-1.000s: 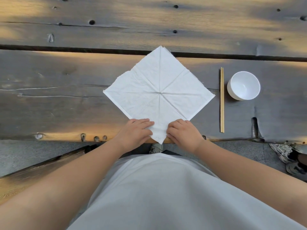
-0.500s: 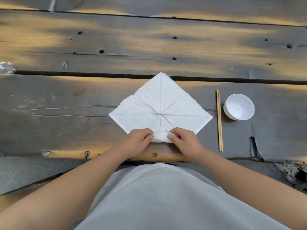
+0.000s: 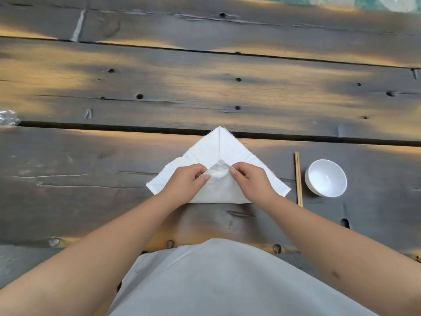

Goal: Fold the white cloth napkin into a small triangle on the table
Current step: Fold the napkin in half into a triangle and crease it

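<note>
The worktop point(image 3: 227, 92) is lying as broad weathered planks running left to right, and the napkin point(image 3: 202, 153) is sitting on its near plank, straight in front of the person. It is lying as a diamond, its far point aimed away at the dark gap between planks, its side corners pointing left and right, and a pressed crease running from the far point toward the person.

The near corner is being carried over the middle of the cloth, so the near edge is showing as a straight fold line across the worktop. The left hand point(image 3: 184, 182) and right hand point(image 3: 251, 182) are working close together on either side of that crease, each pinching the raised corner between thumb and fingertips, equally near to it.

The fold appears to depend on steering this corner straight along the crease to the far point.

To the right, chopsticks point(image 3: 298, 179) are lying just beside a white bowl point(image 3: 325, 177).
</note>
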